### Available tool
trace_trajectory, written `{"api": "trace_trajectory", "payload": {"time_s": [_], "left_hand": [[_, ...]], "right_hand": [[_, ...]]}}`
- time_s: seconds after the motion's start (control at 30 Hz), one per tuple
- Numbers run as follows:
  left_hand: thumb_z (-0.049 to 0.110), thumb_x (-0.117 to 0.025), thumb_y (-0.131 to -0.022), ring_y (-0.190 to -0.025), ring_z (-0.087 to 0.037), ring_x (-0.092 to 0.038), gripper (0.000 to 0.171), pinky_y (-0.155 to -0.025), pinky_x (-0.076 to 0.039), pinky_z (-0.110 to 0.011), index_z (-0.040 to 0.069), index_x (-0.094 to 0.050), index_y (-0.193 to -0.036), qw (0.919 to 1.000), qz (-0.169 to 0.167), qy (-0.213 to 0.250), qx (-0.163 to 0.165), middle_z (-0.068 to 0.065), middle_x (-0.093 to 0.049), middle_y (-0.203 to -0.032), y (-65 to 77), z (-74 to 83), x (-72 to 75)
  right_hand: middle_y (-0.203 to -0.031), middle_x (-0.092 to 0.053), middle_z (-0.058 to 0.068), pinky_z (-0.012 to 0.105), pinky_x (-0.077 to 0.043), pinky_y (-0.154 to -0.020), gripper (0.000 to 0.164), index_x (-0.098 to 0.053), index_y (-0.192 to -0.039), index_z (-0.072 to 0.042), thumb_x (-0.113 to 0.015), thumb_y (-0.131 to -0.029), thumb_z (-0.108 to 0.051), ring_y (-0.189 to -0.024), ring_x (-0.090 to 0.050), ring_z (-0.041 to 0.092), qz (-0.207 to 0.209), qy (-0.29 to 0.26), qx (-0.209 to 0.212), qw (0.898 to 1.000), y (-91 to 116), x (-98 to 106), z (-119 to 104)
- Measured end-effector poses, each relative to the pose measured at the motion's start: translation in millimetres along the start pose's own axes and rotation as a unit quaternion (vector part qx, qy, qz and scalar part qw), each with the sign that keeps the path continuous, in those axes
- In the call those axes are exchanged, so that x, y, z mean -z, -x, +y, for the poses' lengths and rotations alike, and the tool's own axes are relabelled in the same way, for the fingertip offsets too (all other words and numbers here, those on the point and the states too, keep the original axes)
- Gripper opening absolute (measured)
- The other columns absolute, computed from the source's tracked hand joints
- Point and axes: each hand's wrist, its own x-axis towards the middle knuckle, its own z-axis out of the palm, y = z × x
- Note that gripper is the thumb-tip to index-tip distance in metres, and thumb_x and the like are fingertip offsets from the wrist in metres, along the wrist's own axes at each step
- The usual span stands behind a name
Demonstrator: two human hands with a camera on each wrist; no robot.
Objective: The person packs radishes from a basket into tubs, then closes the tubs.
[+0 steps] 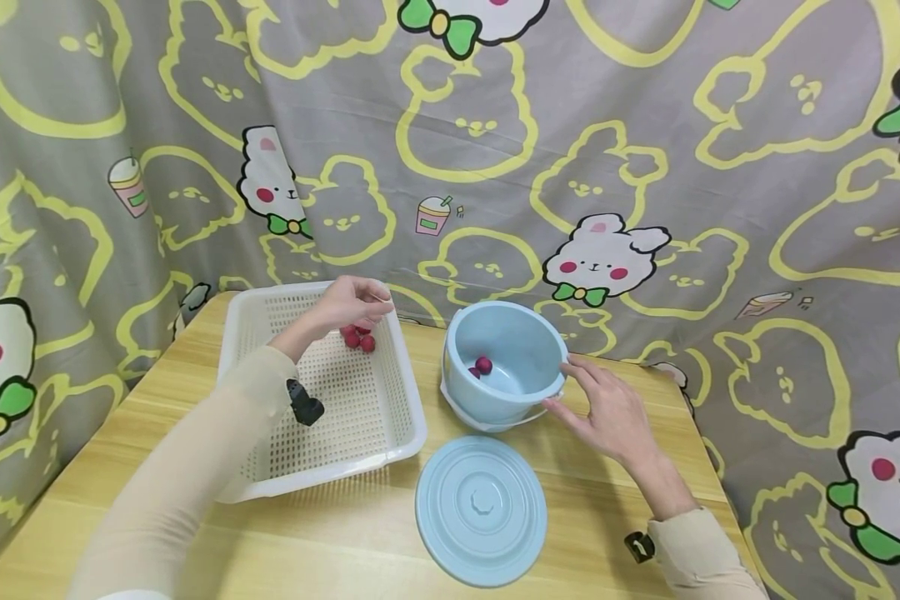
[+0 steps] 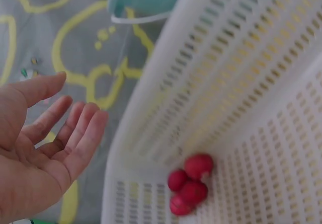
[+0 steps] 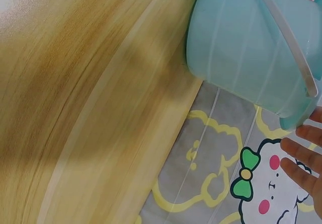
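My left hand (image 1: 354,302) hovers above the far right corner of a white perforated plastic basket (image 1: 330,473), with its fingers loosely bent and nothing in them. Beneath it, several small round red radishes (image 2: 193,190) lie clustered in that corner. To the basket's right stands a light blue bucket (image 1: 468,393), upright, with a couple of radishes (image 1: 483,365) on its bottom. My right hand (image 1: 606,408) touches the bucket's right rim with its fingertips, fingers mostly extended. In the right wrist view those fingers (image 3: 299,176) reach to the rim beside the white handle (image 3: 289,32).
A round light blue lid (image 1: 482,521) lies flat on the wooden table (image 1: 330,542), in front of the bucket. Behind the table hangs a grey curtain (image 1: 487,242) with yellow cartoon outlines. Black straps with small devices sit at both wrists.
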Motion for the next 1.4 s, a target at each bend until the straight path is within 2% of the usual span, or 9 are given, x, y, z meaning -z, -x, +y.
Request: {"api": "trace_trajectory", "payload": {"time_s": [0.07, 0.13, 0.3, 0.4, 0.6, 0.77, 1.03, 1.17, 1.4], "left_hand": [[0.024, -0.069, -0.103, -0.094, -0.016, -0.073, 0.039, -0.102, -0.062, -0.05, 0.0, -0.066, -0.133, 0.9999, 0.005, -0.009, 0.007, -0.018, -0.069, -0.12, -0.9, -6.8, 4.3], [0.025, -0.069, -0.104, -0.095, -0.016, -0.073, 0.041, -0.103, -0.062, -0.05, 0.001, -0.065, -0.136, 0.9996, 0.008, -0.02, 0.016, -0.019, -0.068, -0.126, -2.3, -13.9, 7.9], [0.019, -0.062, -0.107, -0.121, -0.039, -0.069, 0.04, -0.105, -0.061, -0.048, -0.001, -0.061, -0.142, 0.9986, 0.015, -0.022, 0.046, -0.025, -0.063, -0.143, -4.1, -31.8, 14.7], [0.017, -0.061, -0.108, -0.129, -0.044, -0.064, 0.042, -0.108, -0.059, -0.049, -0.003, -0.058, -0.144, 0.9977, 0.015, -0.011, 0.065, -0.027, -0.059, -0.148, -4.0, -42.8, 17.6], [0.021, -0.066, -0.105, -0.127, -0.044, -0.065, 0.047, -0.112, -0.057, -0.051, -0.007, -0.057, -0.142, 0.9968, 0.018, -0.001, 0.078, -0.031, -0.06, -0.142, -3.1, -59.6, 21.3], [0.022, -0.066, -0.105, -0.124, -0.042, -0.066, 0.045, -0.111, -0.057, -0.049, -0.005, -0.06, -0.14, 0.9962, 0.027, -0.006, 0.082, -0.03, -0.063, -0.138, -4.6, -71.0, 22.3], [0.016, -0.069, -0.103, -0.125, -0.041, -0.068, 0.038, -0.11, -0.058, -0.049, -0.004, -0.066, -0.135, 0.9941, 0.046, -0.002, 0.098, -0.028, -0.059, -0.146, -7.1, -86.0, 17.8], [0.014, -0.066, -0.104, -0.129, -0.041, -0.065, 0.036, -0.112, -0.057, -0.049, -0.004, -0.064, -0.136, 0.9937, 0.052, 0.006, 0.1, -0.028, -0.06, -0.144, -5.9, -90.1, 14.5], [0.014, -0.069, -0.102, -0.124, -0.041, -0.068, 0.038, -0.108, -0.06, -0.046, -0.006, -0.064, -0.135, 0.9937, 0.061, -0.012, 0.093, -0.029, -0.061, -0.14, -8.7, -96.9, 8.3]], "right_hand": [[-0.144, -0.068, 0.014, 0.063, -0.06, -0.093, 0.065, -0.069, -0.135, -0.013, -0.082, -0.086, -0.053, -0.124, -0.069, 0.042, -0.001, 0.0, -0.001, 1.0, -0.1, -0.1, 0.3], [-0.144, -0.068, 0.015, 0.063, -0.06, -0.094, 0.065, -0.069, -0.136, -0.013, -0.082, -0.086, -0.053, -0.125, -0.069, 0.042, -0.003, 0.001, -0.002, 1.0, -0.1, -0.3, 0.5], [-0.143, -0.068, 0.015, 0.063, -0.06, -0.093, 0.065, -0.069, -0.136, -0.013, -0.082, -0.086, -0.053, -0.124, -0.069, 0.042, -0.003, 0.002, 0.0, 1.0, -0.1, -0.6, 0.7], [-0.143, -0.068, 0.014, 0.063, -0.061, -0.093, 0.065, -0.069, -0.136, -0.013, -0.082, -0.086, -0.053, -0.124, -0.069, 0.041, -0.002, 0.002, 0.003, 1.0, 0.2, -1.1, 0.6], [-0.143, -0.068, 0.014, 0.062, -0.061, -0.091, 0.064, -0.069, -0.135, -0.013, -0.083, -0.086, -0.053, -0.123, -0.069, 0.041, 0.003, 0.002, 0.006, 1.0, 0.2, -2.0, 1.1], [-0.144, -0.068, 0.014, 0.063, -0.061, -0.09, 0.065, -0.069, -0.136, -0.014, -0.083, -0.086, -0.053, -0.123, -0.069, 0.041, 0.0, 0.002, 0.003, 1.0, 0.0, -1.3, 0.9], [-0.142, -0.068, 0.014, 0.062, -0.061, -0.09, 0.064, -0.069, -0.134, -0.012, -0.083, -0.086, -0.052, -0.122, -0.07, 0.042, 0.001, 0.003, 0.006, 1.0, -0.5, 0.2, -0.1], [-0.141, -0.069, 0.015, 0.062, -0.062, -0.089, 0.064, -0.069, -0.134, -0.012, -0.083, -0.085, -0.051, -0.121, -0.07, 0.042, 0.004, 0.004, 0.007, 1.0, -0.3, -0.4, 0.4], [-0.142, -0.069, 0.015, 0.061, -0.062, -0.089, 0.065, -0.07, -0.135, -0.012, -0.084, -0.085, -0.051, -0.122, -0.07, 0.042, 0.005, 0.002, 0.008, 1.0, 0.3, -1.8, 1.3]]}}
